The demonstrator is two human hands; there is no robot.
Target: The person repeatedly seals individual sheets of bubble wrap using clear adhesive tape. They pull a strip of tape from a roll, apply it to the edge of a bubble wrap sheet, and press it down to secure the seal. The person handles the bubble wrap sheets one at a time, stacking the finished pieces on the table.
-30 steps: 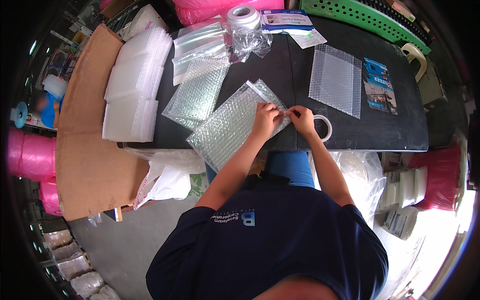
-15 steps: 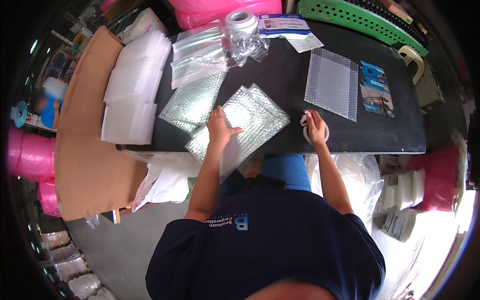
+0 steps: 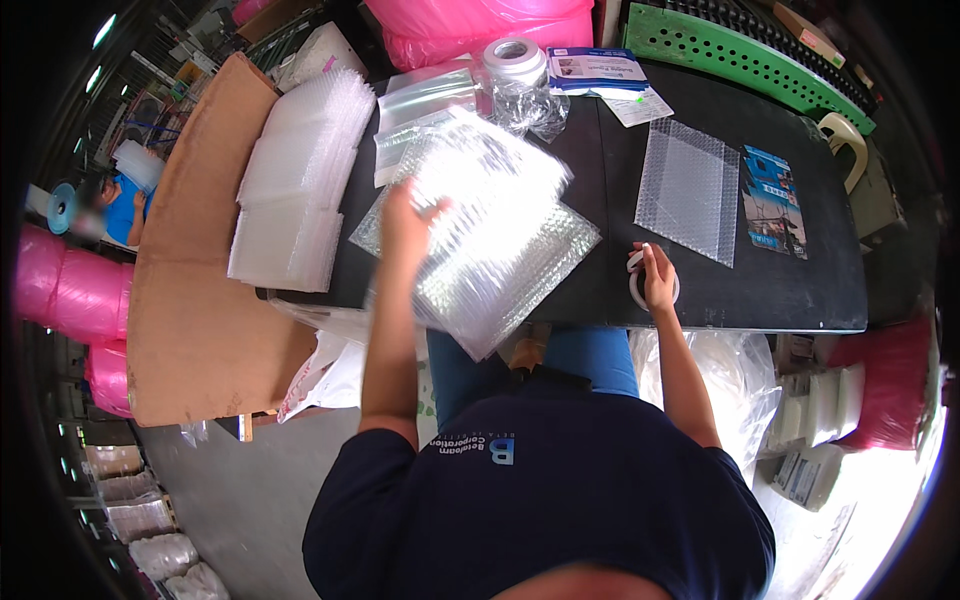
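My left hand holds a bubble-wrap pouch raised off the black table; the pouch is motion-blurred and tilted. Under it lies a larger bubble-wrap sheet that hangs over the table's front edge. My right hand rests at the front edge with its fingers closed over a small white tape roll. A flat bubble-wrap pouch lies to the right of centre, apart from both hands.
A stack of bubble bags sits at the left on brown cardboard. Clear bags, a big tape roll and papers lie at the back. A blue booklet lies right. Another person is far left.
My left hand has picked the bubble-wrap pouch up from the table and swung it up and leftward. My right hand has stayed on the tape roll.
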